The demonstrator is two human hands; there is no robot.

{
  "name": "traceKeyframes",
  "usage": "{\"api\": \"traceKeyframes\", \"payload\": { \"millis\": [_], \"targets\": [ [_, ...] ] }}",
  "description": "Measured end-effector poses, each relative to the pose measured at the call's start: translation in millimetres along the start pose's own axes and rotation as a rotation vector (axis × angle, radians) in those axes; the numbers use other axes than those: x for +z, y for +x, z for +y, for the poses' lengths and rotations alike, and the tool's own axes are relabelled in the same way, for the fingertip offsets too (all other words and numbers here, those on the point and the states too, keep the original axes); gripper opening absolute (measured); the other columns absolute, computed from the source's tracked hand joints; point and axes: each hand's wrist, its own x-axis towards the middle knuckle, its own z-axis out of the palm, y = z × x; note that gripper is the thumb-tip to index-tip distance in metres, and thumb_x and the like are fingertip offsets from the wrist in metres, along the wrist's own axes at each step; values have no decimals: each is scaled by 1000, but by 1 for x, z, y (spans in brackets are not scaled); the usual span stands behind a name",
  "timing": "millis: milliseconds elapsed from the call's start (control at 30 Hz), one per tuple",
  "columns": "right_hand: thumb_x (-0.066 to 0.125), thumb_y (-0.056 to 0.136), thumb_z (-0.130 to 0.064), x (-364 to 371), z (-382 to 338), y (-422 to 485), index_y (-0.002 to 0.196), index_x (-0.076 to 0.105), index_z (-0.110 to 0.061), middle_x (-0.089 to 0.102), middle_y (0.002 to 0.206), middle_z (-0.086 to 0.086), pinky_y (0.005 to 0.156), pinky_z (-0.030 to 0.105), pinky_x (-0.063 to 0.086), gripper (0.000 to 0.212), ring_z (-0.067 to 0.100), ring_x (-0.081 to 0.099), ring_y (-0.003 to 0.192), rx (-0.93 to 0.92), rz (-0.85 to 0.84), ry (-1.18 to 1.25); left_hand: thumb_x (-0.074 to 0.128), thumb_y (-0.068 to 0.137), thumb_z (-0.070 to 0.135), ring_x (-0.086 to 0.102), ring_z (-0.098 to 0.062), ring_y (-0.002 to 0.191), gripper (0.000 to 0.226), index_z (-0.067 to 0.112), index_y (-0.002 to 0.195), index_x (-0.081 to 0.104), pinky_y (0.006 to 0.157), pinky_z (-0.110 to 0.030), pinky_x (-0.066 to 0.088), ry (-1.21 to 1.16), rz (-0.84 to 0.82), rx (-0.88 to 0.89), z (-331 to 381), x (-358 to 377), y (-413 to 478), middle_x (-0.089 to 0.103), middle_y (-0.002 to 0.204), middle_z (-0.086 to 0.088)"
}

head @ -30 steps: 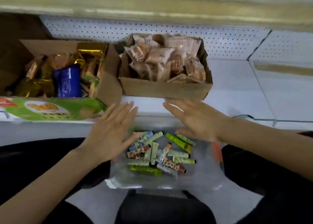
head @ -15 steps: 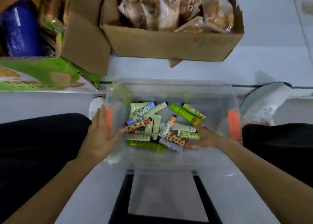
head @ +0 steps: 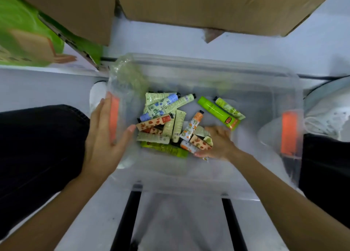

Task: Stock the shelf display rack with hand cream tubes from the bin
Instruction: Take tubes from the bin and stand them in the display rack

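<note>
A clear plastic bin (head: 208, 66) with orange side latches sits on the floor between my knees. Several hand cream tubes (head: 164, 116) lie in a heap on its bottom, and a bright green tube (head: 216, 111) lies apart at the right. My left hand (head: 102, 137) grips the bin's left wall beside the orange latch, thumb inside and fingers outside. My right hand (head: 221, 144) is down inside the bin at the right edge of the heap. Its fingers and thumb are closed around an orange-and-green patterned tube (head: 200, 141). No display rack is in view.
Two cardboard boxes (head: 208, 4) (head: 75, 10) and a green carton (head: 22, 32) stand on the low white shelf (head: 161, 40) just beyond the bin. My black-trousered legs (head: 37, 146) and white shoes (head: 325, 114) flank the bin.
My head has tilted down and closer to the bin. Both hands dropped from above it: the left took hold of the left wall, the right reached in and closed on a tube.
</note>
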Motion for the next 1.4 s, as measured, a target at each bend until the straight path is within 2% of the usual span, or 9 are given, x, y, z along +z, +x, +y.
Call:
{"api": "traceKeyframes", "payload": {
  "millis": [167, 267, 400, 533, 700, 767, 933, 1133, 1400],
  "targets": [
    [81, 56, -58, 5, -4, 12, 126, 43, -23, 41, 126, 1, 97, 36, 39, 87, 24, 37, 120, 21, -65, -12, 46, 82, 54, 34, -21, 136, 79, 23, 150, 22, 108, -27, 28, -4, 21, 6, -3, 1, 2, 33, 149, -8],
    [78, 61, -58, 0, -10, 15, 110, 53, -18, 63, 106, 4, 80, 33, 51, 68, 22, 61, 95, 56, -210, 90, 46, 82, 53, 34, -19, 135, 78, 23, 150, 22, 106, -16, 24, -23, 23, 6, -3, 1, 2, 33, 149, -7],
    [77, 67, -56, -2, -14, 6, 106, 56, -13, 65, 87, 2, 59, 24, 48, 62, 14, 62, 70, 112, -297, 143, 50, 84, 48, 33, -17, 133, 76, 21, 150, 24, 105, -7, 21, -20, 37, 31, -6, 2, 2, 35, 147, -10],
    [74, 61, -65, 1, -9, 5, 107, 62, -10, 68, 103, 6, 78, 32, 51, 72, 21, 65, 90, 105, -302, 93, 49, 84, 49, 35, -18, 134, 75, 23, 149, 24, 107, -20, 26, -33, 48, 30, -7, 3, 2, 36, 146, -9],
    [71, 70, -62, -8, -16, 3, 86, 68, -8, 73, 84, 6, 73, 27, 48, 56, 16, 63, 71, 124, -404, 105, 50, 85, 47, 36, -20, 134, 74, 21, 149, 24, 108, -27, 29, -54, 48, 46, -8, 3, 2, 37, 145, -9],
    [75, 69, -54, -10, -16, 2, 91, 69, -6, 72, 84, 8, 73, 28, 48, 54, 17, 64, 71, 117, -449, 153, 49, 86, 47, 36, -22, 134, 73, 21, 149, 24, 108, -28, 30, -51, 48, 51, -8, 3, 2, 36, 145, -9],
    [79, 72, -26, -10, -17, 0, 99, 69, -10, 72, 90, 10, 67, 28, 49, 33, 18, 65, 74, 88, -455, 248, 50, 86, 46, 35, -19, 134, 72, 20, 149, 24, 109, -25, 28, -51, 54, 60, -8, 3, 2, 36, 146, -6],
    [80, 71, -27, -5, -20, 0, 95, 68, -18, 69, 85, 1, 60, 22, 48, 28, 14, 64, 74, 77, -448, 230, 51, 87, 45, 35, -19, 135, 72, 21, 149, 24, 109, -27, 29, -44, 61, 60, -9, 3, 2, 37, 146, -7],
    [81, 68, -22, -11, -18, -1, 101, 62, -16, 67, 100, 13, 83, 39, 54, 39, 29, 66, 95, 83, -387, 267, 58, 89, 34, 33, -16, 135, 71, 23, 149, 22, 105, -9, 23, -9, 62, 56, -9, 3, 2, 35, 147, -6]
  ]
}}
